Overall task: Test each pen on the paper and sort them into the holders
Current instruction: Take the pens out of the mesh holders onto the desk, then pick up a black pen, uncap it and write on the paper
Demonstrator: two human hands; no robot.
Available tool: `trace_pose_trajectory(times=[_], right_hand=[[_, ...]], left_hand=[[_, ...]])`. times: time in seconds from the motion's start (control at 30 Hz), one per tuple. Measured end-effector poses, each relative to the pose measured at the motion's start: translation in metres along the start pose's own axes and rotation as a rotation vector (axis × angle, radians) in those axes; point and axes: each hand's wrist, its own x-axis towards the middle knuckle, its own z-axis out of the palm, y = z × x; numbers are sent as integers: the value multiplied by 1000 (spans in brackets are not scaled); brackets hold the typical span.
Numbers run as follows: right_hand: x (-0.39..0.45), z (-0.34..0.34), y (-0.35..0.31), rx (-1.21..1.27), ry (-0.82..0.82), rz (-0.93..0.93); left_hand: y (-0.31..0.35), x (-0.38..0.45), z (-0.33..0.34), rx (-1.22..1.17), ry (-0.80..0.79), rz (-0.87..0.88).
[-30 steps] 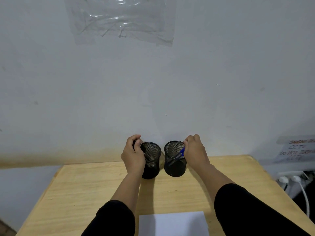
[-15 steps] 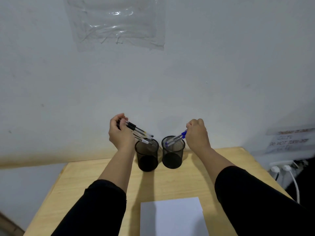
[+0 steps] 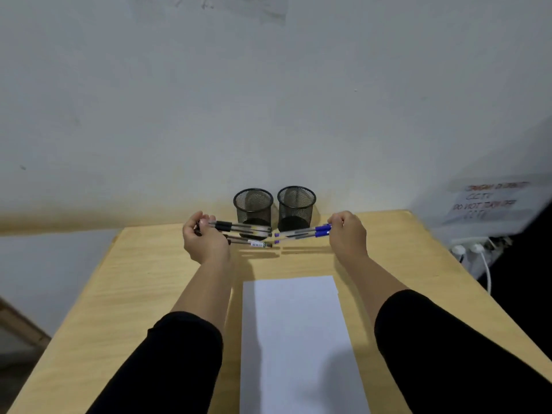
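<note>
Nearest the camera: white paper [image 3: 294, 339] lies flat on the wooden surface [image 3: 143, 294], between the two forearms in black sleeves, unmarked as far as visible.

Beyond it, both hands are low over the surface, in front of the holders. Left hand [image 3: 204, 239] grasps a bundle of black-capped pens [image 3: 242, 233], tips pointing right. Right hand [image 3: 348, 234] grasps blue-capped pens [image 3: 304, 233], tips pointing left. The two bundles nearly meet tip to tip; shadows show just beneath them, so they seem slightly above the wood. Exact count per hand not legible.

Far edge, against the wall: left mesh holder [image 3: 253, 209] and right mesh holder [image 3: 296, 207], upright, side by side, appear empty.

Judgement: testing not begun; pens are being brought to the work area. To do well: set both bundles down beside the paper, not on it, kept apart by colour; lower gently to stop rolling; then take one pen at a time.

Far right: wall sign [image 3: 490, 201], plugs [image 3: 469, 249].
</note>
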Motion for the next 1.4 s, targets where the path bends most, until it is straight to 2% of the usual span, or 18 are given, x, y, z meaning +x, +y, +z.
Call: trace_pose_trajectory(times=[0.2,0.5,0.7,0.83,0.93,1.1,1.4], right_hand=[[-15,25,37,-20,-61,112],[-4,37,54,-93,-74,117],[-5,32,56,-191,-78,19],[-12,30,50,-451,-78,-125],[-24,38,38,-476,-132,-297],[-50,68,17,-426,-403,-478],[-60,91,1,-541,-415,-584]], left_hand=[[-34,-1,-24,151,61,-127],[-46,8,-25,360,-29,-96],[-45,10,-37,690,-264,45],[-44,22,-44,867,-401,192],[-44,33,-54,956,-447,282],[-43,41,-79,1044,-531,439],[-46,50,-87,1185,-630,595]])
